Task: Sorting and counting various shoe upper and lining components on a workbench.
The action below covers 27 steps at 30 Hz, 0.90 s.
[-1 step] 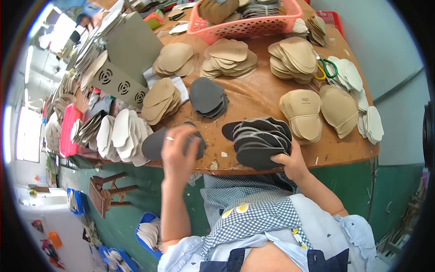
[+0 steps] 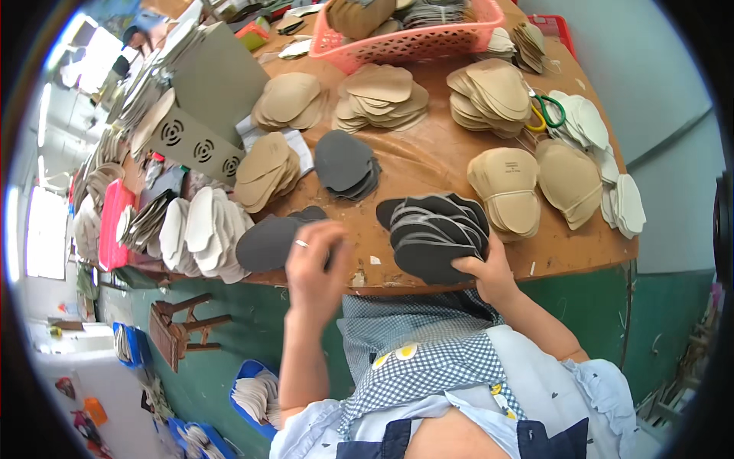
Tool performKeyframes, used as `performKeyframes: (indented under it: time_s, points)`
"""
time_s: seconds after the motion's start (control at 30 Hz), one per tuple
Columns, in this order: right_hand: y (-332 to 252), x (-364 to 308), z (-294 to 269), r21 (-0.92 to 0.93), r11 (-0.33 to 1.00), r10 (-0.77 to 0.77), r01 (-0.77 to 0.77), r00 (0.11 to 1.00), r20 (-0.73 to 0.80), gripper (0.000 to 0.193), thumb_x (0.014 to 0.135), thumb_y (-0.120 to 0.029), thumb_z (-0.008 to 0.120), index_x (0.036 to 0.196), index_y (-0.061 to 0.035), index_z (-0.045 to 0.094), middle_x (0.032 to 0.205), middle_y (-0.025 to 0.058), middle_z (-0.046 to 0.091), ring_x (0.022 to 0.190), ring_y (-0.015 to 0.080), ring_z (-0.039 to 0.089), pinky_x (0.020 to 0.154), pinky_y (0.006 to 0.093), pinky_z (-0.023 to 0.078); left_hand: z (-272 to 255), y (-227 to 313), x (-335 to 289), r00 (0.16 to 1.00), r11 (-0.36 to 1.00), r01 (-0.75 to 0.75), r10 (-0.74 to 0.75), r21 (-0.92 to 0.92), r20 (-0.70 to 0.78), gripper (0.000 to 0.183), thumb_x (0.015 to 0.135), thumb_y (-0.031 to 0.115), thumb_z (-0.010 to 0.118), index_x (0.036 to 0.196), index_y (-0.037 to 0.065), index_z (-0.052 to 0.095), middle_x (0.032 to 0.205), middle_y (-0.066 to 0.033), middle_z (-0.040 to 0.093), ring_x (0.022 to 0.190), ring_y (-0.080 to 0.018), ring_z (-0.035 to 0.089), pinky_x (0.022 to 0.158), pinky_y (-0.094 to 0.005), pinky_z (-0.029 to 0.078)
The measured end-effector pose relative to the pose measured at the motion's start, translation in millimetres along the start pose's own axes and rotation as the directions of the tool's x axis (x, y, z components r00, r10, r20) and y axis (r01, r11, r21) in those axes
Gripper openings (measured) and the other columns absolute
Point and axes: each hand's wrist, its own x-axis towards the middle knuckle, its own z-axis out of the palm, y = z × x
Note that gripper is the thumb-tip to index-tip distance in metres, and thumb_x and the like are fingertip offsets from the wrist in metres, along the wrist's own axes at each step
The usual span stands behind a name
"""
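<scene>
My right hand (image 2: 493, 271) grips the near right edge of a fanned stack of dark grey insole-shaped pieces (image 2: 432, 256), its thumb on top. The stack lies at the front of the table. My left hand (image 2: 315, 264) is in front of another pile of dark grey pieces (image 2: 267, 243), at the pile's right end. Motion smears its fingers, so what they hold, if anything, cannot be made out. A ring shows on one finger. Farther back lies a third dark grey pile (image 2: 344, 161).
Beige insole piles (image 2: 378, 96) stand across the brown table (image 2: 417, 164), with banded beige bundles (image 2: 505, 187) at the right. A pink basket (image 2: 413, 47) sits at the back. Green-and-yellow scissors (image 2: 549, 115) lie near white pieces (image 2: 631, 205). A cardboard box (image 2: 218, 76) and white stacks (image 2: 208, 233) occupy the left.
My left hand has shifted to the right, off the dark pile towards the fanned stack. My right hand keeps its grip; the whole view has shifted slightly.
</scene>
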Motion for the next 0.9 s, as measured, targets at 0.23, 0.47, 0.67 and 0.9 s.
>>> performKeyframes:
  time_s: [0.23,0.47,0.67,0.9]
  points:
    - [-16.0,-1.7,17.5,-0.127,0.989,-0.090,0.076,0.990,-0.107,0.064,0.089,-0.005,0.068,0.145,0.0017,0.039,0.136,0.0132,0.055,0.125,0.0205,0.054,0.109,0.0348,0.043,72.7,66.4,-13.0,0.986,0.962,-0.019,0.062,-0.272,0.153,0.041,0.074,0.002,0.084,0.110,0.001,0.064,0.116,-0.0157,0.063,0.099,-0.0263,0.065,0.082,-0.0354,0.056]
    - [-32.3,-9.4,19.0,-0.152,0.981,-0.120,0.122,0.993,0.020,0.065,0.098,-0.010,0.059,0.152,0.0051,0.026,0.145,0.0151,0.045,0.134,0.0200,0.044,0.115,0.0335,0.035,86.4,59.4,-10.9,0.989,0.980,0.016,0.014,-0.197,0.147,0.069,0.066,0.010,0.091,0.125,0.002,0.058,0.130,-0.0159,0.056,0.113,-0.0306,0.061,0.091,-0.0381,0.054]
    - [-28.5,-0.7,8.2,-0.191,0.970,-0.137,0.151,0.987,0.085,0.066,0.097,-0.007,0.060,0.153,0.0041,0.027,0.145,0.0135,0.046,0.136,0.0201,0.044,0.116,0.0343,0.032,81.2,51.1,-4.7,0.986,0.942,0.095,-0.046,-0.321,0.159,0.059,0.070,0.006,0.088,0.123,0.001,0.062,0.131,-0.0138,0.060,0.114,-0.0270,0.063,0.092,-0.0375,0.056]
    - [-35.6,6.9,16.2,-0.267,0.948,-0.155,0.171,0.984,0.083,0.071,0.092,-0.008,0.070,0.150,0.0041,0.031,0.142,0.0140,0.049,0.132,0.0197,0.047,0.114,0.0338,0.035,85.0,40.5,-8.3,0.965,0.795,0.259,-0.190,-0.548,0.181,0.026,0.091,-0.003,0.067,0.117,-0.003,0.065,0.123,-0.0127,0.066,0.103,-0.0155,0.067,0.087,-0.0292,0.057]
